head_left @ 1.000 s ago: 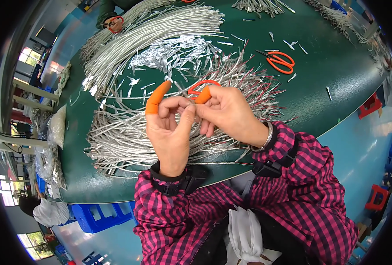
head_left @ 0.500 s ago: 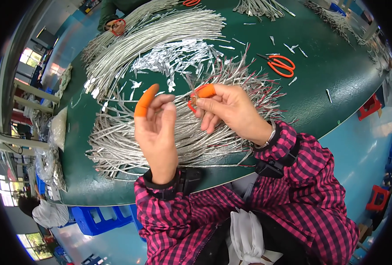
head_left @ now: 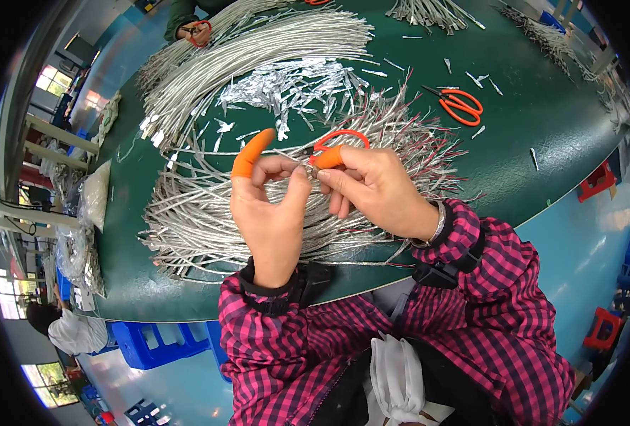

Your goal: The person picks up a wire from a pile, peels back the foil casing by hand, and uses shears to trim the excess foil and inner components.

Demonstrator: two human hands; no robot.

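Note:
My left hand (head_left: 269, 220), an orange cot over its raised index finger, pinches with thumb and middle finger at a silver cable end, mostly hidden by the fingertips. Close against it, my right hand (head_left: 386, 192) is closed, its index finger also in an orange cot. Red-handled scissors (head_left: 342, 133) are held in this right hand; one loop shows above the index finger and the blades are hidden. Under both hands lies a wide heap of silver-wrapped cables (head_left: 201, 224), with frayed ends and red wires (head_left: 428, 153) to the right.
Beyond the heap are foil scraps (head_left: 279, 85) and a long cable bundle (head_left: 258, 46). Orange-handled scissors (head_left: 460, 106) lie on the green table (head_left: 535, 184). A co-worker's hand (head_left: 196, 33) holds red-handled scissors at the far left. A blue stool (head_left: 151, 344) stands below the table edge.
My left hand has moved right and its thumb and middle finger have closed at my right fingertips. The red scissors loop has swung up above my right index finger.

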